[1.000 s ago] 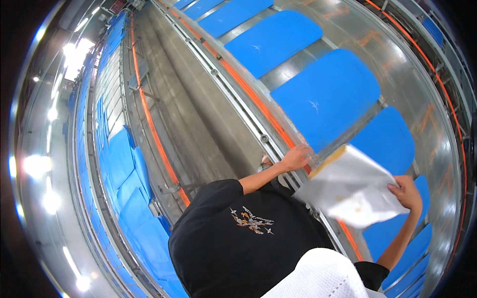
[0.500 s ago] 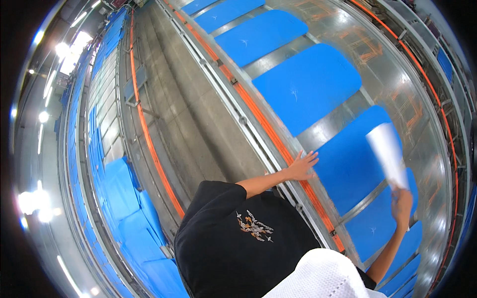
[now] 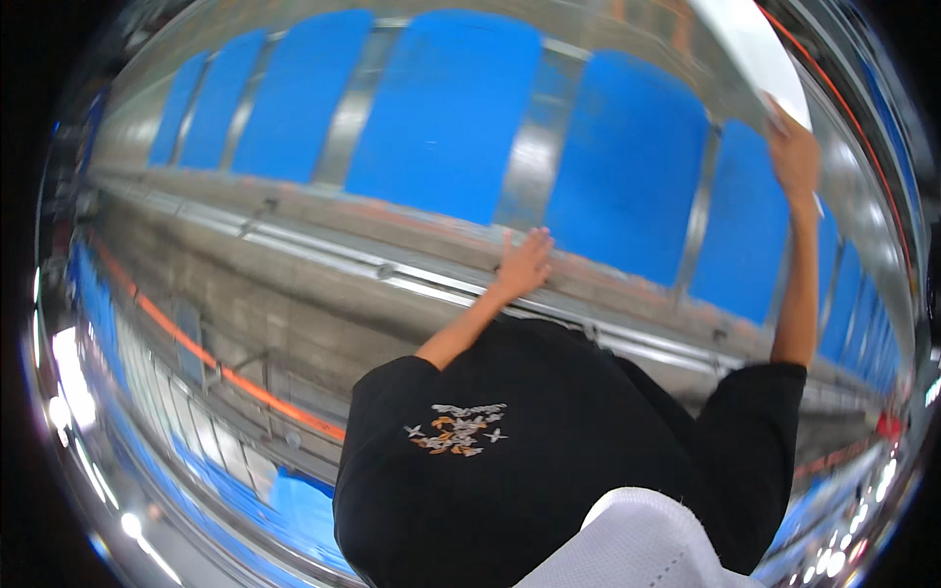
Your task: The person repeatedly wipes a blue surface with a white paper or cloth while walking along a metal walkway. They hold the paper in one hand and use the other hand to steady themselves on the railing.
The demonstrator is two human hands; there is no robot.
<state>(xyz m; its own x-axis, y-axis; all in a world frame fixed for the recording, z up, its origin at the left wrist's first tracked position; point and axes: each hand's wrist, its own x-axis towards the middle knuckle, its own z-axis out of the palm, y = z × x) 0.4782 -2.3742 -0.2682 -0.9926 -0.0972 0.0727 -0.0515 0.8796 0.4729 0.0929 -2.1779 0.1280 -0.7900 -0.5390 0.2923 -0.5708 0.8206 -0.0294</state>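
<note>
At centre frame the left hand [image 3: 526,263] lies flat, fingers spread, on the metal rail [image 3: 412,279] below the blue panels [image 3: 441,108]. At upper right the right hand [image 3: 794,157] pinches the lower edge of a white sheet [image 3: 750,44], raised over the panels

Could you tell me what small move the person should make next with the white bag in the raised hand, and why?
Probably lower the right hand to set the white bag onto a blue conveyor tray. The bag is held high over the trays, nothing lies on those nearby, and the left hand rests on the metal rail.
</note>
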